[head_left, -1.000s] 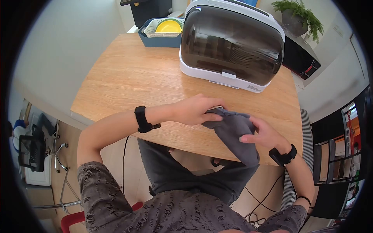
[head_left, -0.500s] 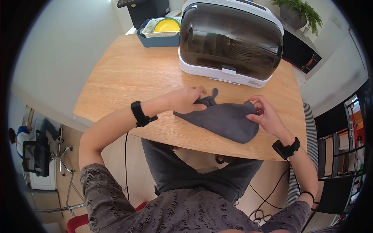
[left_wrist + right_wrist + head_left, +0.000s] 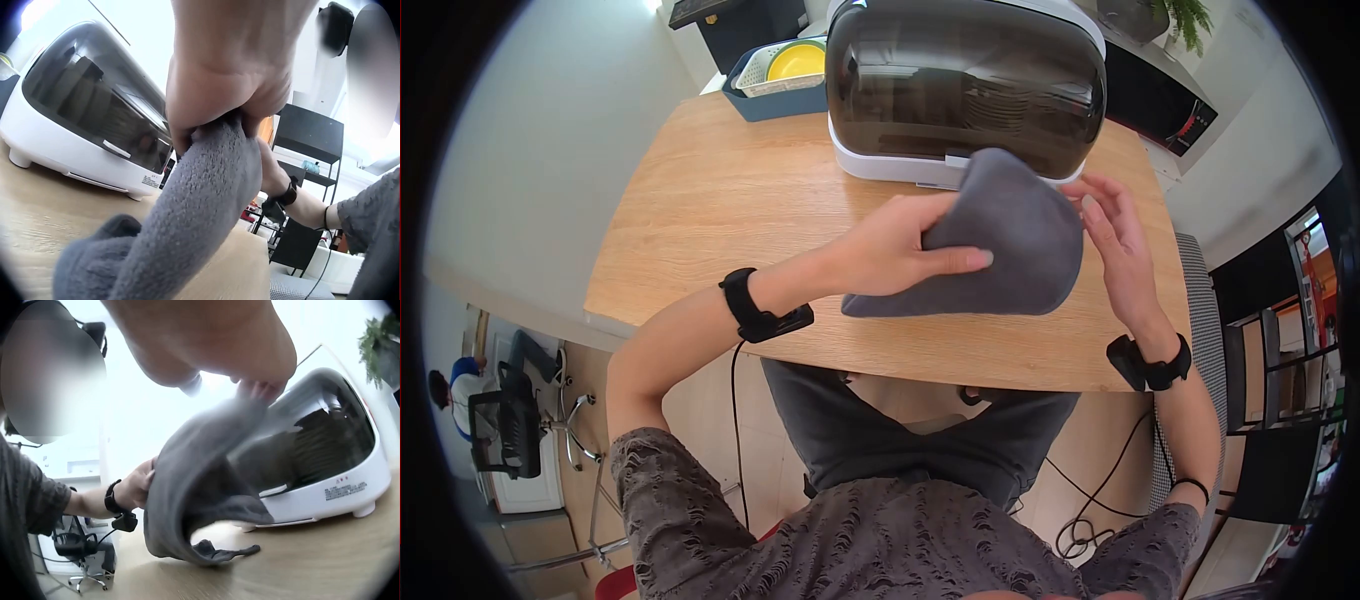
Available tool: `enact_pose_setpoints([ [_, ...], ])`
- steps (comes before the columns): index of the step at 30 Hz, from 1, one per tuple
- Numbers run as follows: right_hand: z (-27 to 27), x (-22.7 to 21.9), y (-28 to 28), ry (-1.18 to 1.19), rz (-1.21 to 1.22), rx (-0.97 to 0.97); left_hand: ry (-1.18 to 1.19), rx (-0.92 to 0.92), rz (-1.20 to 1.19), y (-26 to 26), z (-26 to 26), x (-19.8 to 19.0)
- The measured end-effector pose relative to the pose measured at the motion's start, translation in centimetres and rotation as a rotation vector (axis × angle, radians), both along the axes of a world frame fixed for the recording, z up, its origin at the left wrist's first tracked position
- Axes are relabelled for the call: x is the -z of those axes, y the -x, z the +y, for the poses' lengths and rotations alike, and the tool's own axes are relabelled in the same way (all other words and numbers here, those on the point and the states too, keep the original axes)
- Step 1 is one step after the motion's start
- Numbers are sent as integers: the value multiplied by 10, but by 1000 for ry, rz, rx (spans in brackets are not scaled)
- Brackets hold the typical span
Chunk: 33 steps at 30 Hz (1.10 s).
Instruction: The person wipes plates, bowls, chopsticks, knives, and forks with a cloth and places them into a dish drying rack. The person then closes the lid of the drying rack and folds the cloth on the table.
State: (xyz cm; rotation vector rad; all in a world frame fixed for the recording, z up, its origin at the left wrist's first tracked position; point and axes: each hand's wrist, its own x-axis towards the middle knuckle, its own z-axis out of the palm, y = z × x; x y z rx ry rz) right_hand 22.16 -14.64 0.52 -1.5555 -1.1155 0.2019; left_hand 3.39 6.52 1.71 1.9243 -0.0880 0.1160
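Observation:
A dark grey, soft cloth item (image 3: 1020, 240) is held up over the near part of the table, hiding part of the white cabinet's lower front. My left hand (image 3: 880, 248) grips its left side, thumb on the near face and fingers behind. At its upper right edge is my right hand (image 3: 1125, 250), fingers loosely bent and thumb apart, fingertips at the fabric. The left wrist view shows the fabric (image 3: 200, 187) as fuzzy, hanging from the left hand. In the right wrist view the cloth (image 3: 181, 481) curves round, a narrow strap (image 3: 240, 552) near the tabletop.
Behind the cloth stands a white cabinet with a dark see-through door (image 3: 960, 90), dishes visible inside. A blue basket (image 3: 785, 105) with a white basket and yellow bowl (image 3: 797, 62) sits at the back left. A black appliance (image 3: 1150, 100) and a plant (image 3: 1190, 20) are back right.
The cloth was bunched, then spread low over the table; now it is raised and tilted up towards the cabinet. Both hands have moved up with it, and the right hand's fingers have loosened.

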Motion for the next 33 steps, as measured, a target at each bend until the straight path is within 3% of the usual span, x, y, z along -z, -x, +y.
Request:
enact_pose_setpoints([
  [3, -11, 17, 12, 172, 618, -236, 223, 14, 9, 0, 0, -8],
  [4, -14, 19, 20, 169, 619, -236, 343, 35, -23, -1, 0, -9],
  [6, -18, 24, 29, 207, 838, -486, 378, 54, -69, -6, -4, -7],
  [10, -17, 13, 35, 37, 1035, -562, 503, 11, -110, -10, -6, 1],
  [13, -21, 15, 33, 15, 906, -484, 604, -85, -53, -9, -7, 1],
  [16, -9, -20, 47, 100, 775, -353, 594, -161, -51, -8, -9, 4],
  [20, -9, -8, 38, 51, 880, -289, 568, -197, -109, -7, -10, 9],
  [22, -9, 2, 31, -11, 788, -249, 528, -327, -18, -5, -12, 9],
  [25, -3, -10, 43, -156, 795, -191, 492, -379, 114, -2, -9, 17],
  [29, -4, -3, 49, -82, 808, -215, 543, -492, 9, -3, -14, 15],
  [31, -6, 4, 51, 131, 939, -349, 471, -507, 141, 0, -11, 7],
  [33, -8, 3, 51, 138, 918, -349, 449, -400, 133, -2, -3, 14],
])
